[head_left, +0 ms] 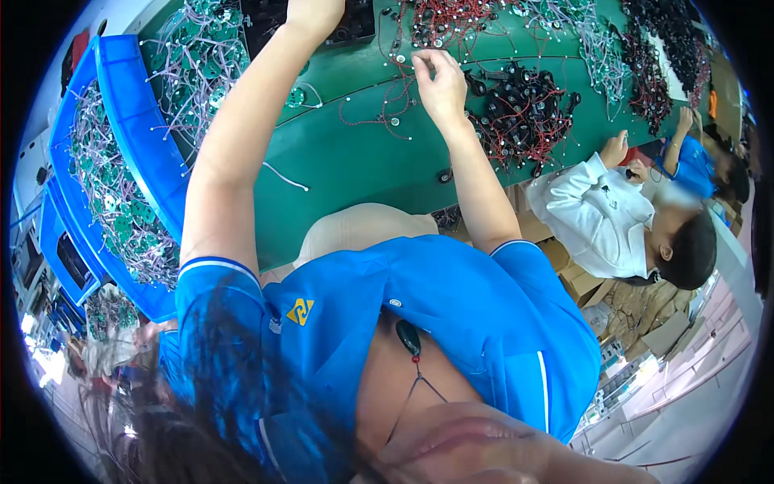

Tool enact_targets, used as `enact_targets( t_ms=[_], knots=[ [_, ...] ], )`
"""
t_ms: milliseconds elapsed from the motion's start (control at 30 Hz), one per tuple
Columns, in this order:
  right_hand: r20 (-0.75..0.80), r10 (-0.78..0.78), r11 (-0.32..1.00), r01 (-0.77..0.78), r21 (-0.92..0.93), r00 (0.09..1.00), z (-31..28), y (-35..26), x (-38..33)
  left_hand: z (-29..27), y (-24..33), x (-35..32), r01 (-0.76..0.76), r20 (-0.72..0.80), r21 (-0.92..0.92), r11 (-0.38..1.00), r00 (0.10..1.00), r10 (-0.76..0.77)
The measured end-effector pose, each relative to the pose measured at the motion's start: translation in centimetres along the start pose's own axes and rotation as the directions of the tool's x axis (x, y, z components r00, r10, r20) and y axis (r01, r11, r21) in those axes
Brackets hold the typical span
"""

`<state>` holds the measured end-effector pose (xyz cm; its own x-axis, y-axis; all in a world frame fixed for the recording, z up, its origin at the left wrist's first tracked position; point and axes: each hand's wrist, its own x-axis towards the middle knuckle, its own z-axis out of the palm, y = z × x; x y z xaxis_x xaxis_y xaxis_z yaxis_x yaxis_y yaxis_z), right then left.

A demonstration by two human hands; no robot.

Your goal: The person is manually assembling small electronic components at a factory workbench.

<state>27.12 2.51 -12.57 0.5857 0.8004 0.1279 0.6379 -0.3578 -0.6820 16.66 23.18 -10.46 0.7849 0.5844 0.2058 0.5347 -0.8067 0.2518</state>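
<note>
My left hand (316,14) reaches to the top edge of the head view, over a black tray (367,34) with dark parts in it. Its fingers are cut off by the edge. My right hand (442,84) is over the green table, fingers bent and closed toward the thumb. Thin red-and-black wires (387,107) with small round parts lie beside its fingertips; what the fingers hold, if anything, is too small to make out. Just right of this hand is a heap of black round parts with red wires (524,117). A small green disc with a pale wire (296,98) lies by my left forearm.
Blue bins (141,121) on the left hold green discs with pale wires (121,202). More wired discs (197,60) and a red wire pile (451,20) cover the green table (347,173). Two people work at the right, one in a white top (597,210).
</note>
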Motion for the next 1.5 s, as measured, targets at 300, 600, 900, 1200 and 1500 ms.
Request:
enact_targets(
  t_ms=[300,600,900,1200,1500],
  knots=[
    [0.038,0.294,0.947,-0.297,0.122,0.955,-2.9,5.0,-2.1,0.2,-3.0,-3.3,0.122,0.022,-0.262,0.957,0.993,-0.12],
    [0.02,-0.202,0.979,0.202,0.0,0.979,1.0,0.2,2.7,-3.5,-2.3,-6.5,0.36,0.0,-0.748,0.558,0.841,-0.541],
    [0.187,-0.211,0.738,0.281,-0.613,0.96,7.4,0.4,9.2,-7.2,2.6,-11.3,0.375,0.181,-0.891,0.258,0.812,-0.554],
    [0.052,-0.254,0.956,0.259,-0.138,0.966,3.9,-2.1,5.4,-8.4,5.4,-17.1,0.42,0.293,-0.889,0.183,0.828,-0.478],
    [0.194,-0.103,0.865,-0.009,0.502,0.976,-3.8,-8.4,-6.5,-11.3,10.3,-18.7,0.284,0.174,-0.911,0.3,0.922,-0.345]
  ],
)
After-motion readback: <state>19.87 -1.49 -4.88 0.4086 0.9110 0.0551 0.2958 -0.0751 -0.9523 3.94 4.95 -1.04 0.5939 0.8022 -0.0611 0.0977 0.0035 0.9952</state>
